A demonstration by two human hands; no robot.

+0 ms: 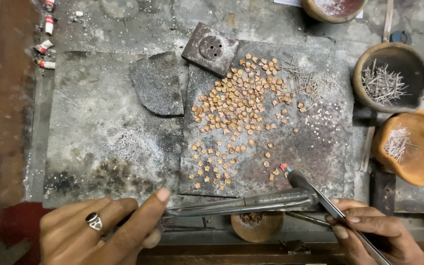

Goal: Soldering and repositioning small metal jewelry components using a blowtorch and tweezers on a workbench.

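Note:
My left hand (101, 230), with a ring on one finger, grips a long metal blowpipe (241, 203) that lies across the front of the slab. My right hand (369, 230) holds thin tweezers (330, 206) whose tip reaches a small copper piece glowing red (284, 167). On the dark stone slab (315, 142) lie many small copper flower-shaped pieces (241, 98), heaped at the top and spread out in loose rows (212, 167) lower down. A loose bundle of thin wire bits (310, 83) rests at the slab's upper right.
A square metal block with a round recess (210, 48) sits at the slab's top. A dark stone shard (158, 83) lies to the left. Clay bowls with wire pins (388, 78) (410, 147) stand at the right. A small wooden cup (257, 225) sits near the front edge.

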